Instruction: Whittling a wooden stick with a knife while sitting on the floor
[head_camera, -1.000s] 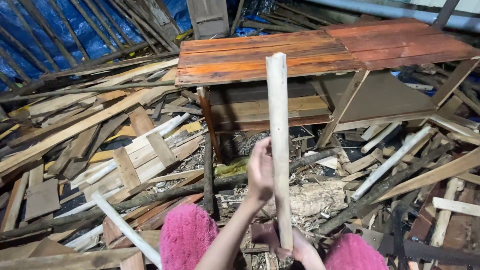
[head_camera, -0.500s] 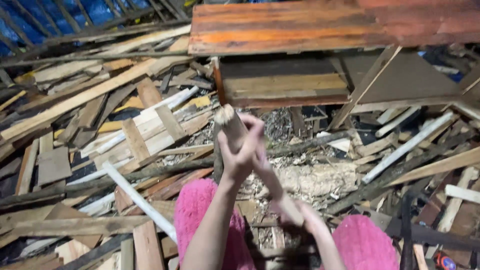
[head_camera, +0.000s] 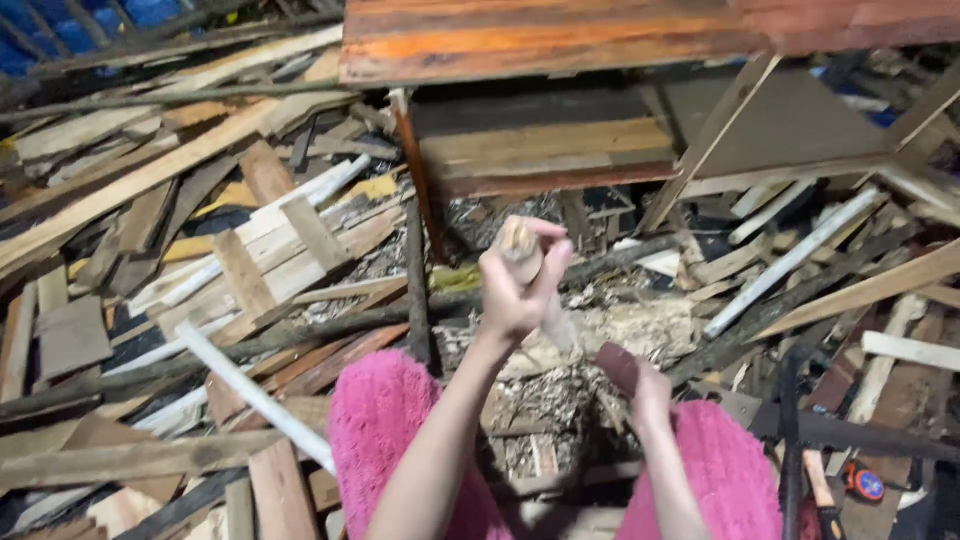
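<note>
My left hand (head_camera: 520, 285) is closed around the upper end of a pale wooden stick (head_camera: 553, 322). The stick tilts toward me, so it looks short, and its lower part slants down to the right. My right hand (head_camera: 648, 392) is lower and to the right, holding a dark reddish-brown flat piece (head_camera: 616, 365) close to the stick's lower end; what it is I cannot tell. Both arms rise between my knees, which are covered in fluffy pink cloth (head_camera: 385, 430).
A low table of red-orange planks (head_camera: 560, 40) stands just ahead. Scrap boards and slats cover the ground all around, with a white pole (head_camera: 250, 390) at left and wood shavings (head_camera: 560, 385) under my hands. An orange-handled tool (head_camera: 818, 482) lies at bottom right.
The stick stood upright and long a second ago; it has tipped toward me. My left hand slid to its top end, and the view dropped closer to the ground.
</note>
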